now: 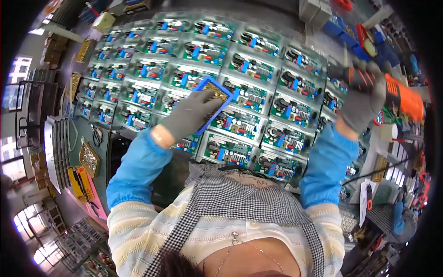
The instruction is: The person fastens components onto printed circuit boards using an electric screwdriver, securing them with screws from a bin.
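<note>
Toward twelve o'clock, the left hand (191, 113) is reaching into the blue tray (218, 111) of brass-coloured pieces (218, 93); whether it is gripping any, I cannot tell. Past two o'clock, the right hand (367, 102) is gripping an orange driver (402, 97). The step seems to be picking, next probably calling for a fine pinch.

Free passage between blue bin (228, 102) and power tool (403, 98); circuit boards (291, 109) below.

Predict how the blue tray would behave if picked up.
The blue tray is probably stiff, given its straight rim. Loaded with small brassy parts, it may feel heavy. Being open on top, it could spill if tilted.
</note>
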The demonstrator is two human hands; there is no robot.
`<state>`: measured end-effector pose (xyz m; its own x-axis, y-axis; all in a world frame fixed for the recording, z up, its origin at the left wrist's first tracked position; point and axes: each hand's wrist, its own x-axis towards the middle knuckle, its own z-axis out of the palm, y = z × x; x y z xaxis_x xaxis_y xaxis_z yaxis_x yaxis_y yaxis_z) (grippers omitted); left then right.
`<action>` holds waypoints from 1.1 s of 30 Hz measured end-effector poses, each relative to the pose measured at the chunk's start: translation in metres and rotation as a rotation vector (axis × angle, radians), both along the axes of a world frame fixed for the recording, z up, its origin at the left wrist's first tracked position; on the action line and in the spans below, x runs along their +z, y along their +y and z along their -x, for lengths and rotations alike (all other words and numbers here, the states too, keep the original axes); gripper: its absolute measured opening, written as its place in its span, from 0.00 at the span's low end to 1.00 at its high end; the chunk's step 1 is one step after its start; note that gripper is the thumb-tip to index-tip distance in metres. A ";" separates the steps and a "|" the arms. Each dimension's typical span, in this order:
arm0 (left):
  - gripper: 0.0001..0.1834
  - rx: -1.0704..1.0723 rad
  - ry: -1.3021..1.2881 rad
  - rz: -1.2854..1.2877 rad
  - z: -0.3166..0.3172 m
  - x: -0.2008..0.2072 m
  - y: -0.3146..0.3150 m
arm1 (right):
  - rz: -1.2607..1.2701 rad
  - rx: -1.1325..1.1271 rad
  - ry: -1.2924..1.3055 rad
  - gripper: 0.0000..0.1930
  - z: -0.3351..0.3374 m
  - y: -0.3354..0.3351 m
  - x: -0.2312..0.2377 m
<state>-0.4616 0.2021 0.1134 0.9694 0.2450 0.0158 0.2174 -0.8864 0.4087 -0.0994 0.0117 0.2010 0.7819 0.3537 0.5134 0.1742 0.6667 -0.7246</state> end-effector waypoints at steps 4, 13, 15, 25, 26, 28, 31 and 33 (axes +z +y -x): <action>0.23 -0.128 -0.076 -0.157 -0.012 -0.005 0.000 | -0.058 -0.125 0.052 0.28 0.040 -0.073 0.033; 0.09 0.102 -0.134 -0.148 0.000 -0.048 0.009 | -0.322 -0.209 0.100 0.23 0.055 -0.168 0.085; 0.09 0.131 -0.184 -0.062 0.005 -0.044 0.009 | -0.449 -0.193 -0.132 0.24 0.084 -0.167 0.102; 0.15 0.509 -0.045 1.014 0.015 -0.013 0.013 | -0.090 -0.481 -0.447 0.34 0.161 -0.130 0.080; 0.16 0.516 -0.131 1.244 0.018 -0.017 0.015 | -0.112 -0.414 -0.435 0.34 0.161 -0.125 0.073; 0.19 0.455 -0.245 1.665 0.024 -0.034 0.029 | -0.159 -0.294 -0.290 0.36 0.169 -0.106 0.066; 0.18 0.175 -0.412 1.456 0.029 -0.038 0.028 | -0.108 -0.428 -0.117 0.36 0.187 -0.070 0.059; 0.18 0.279 -0.373 1.748 0.027 -0.037 0.030 | -0.084 -0.310 -0.196 0.38 0.187 -0.056 0.058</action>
